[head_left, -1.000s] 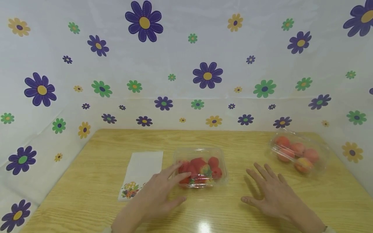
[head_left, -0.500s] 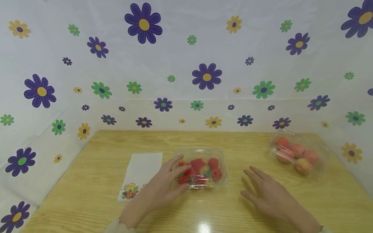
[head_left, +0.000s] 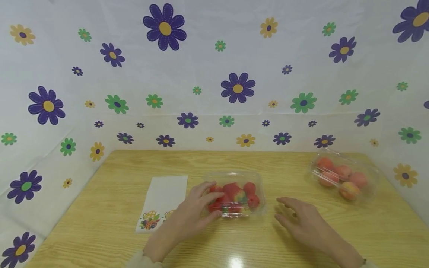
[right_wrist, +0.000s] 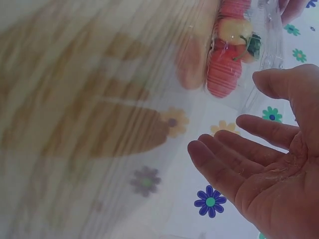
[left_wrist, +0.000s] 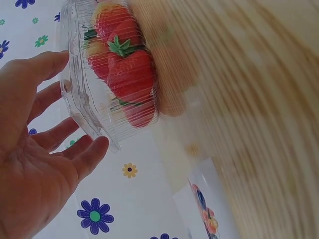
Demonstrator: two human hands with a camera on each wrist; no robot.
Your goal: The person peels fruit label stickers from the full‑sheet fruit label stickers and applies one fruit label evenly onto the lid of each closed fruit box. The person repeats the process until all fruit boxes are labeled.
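Note:
A clear plastic clamshell box (head_left: 236,175) with strawberries (left_wrist: 130,74) inside stands at the middle of the table. My left hand (head_left: 191,210) is at its left end, fingers loosely bent and fingertips against the plastic rim. In the left wrist view the left hand's palm (left_wrist: 40,174) faces the box, with the thumb apart from the other fingers. To the box's right, my right hand (head_left: 305,223) hovers above the table with relaxed fingers, apart from the box and holding nothing. The right wrist view shows the right hand's fingers (right_wrist: 224,169) spread, with a gap to the box.
A second clear plastic box (head_left: 368,186) with several peaches (head_left: 342,172) stands at the back right. A white paper bag or sheet (head_left: 167,193) with a printed fruit picture lies left of the strawberries. Flower-patterned white cloth (head_left: 201,67) encloses the wooden table (head_left: 110,208).
My left hand has closed in on the strawberry box's left end, and the box has slid slightly right. My right hand has lowered a little, its fingers drawn closer together.

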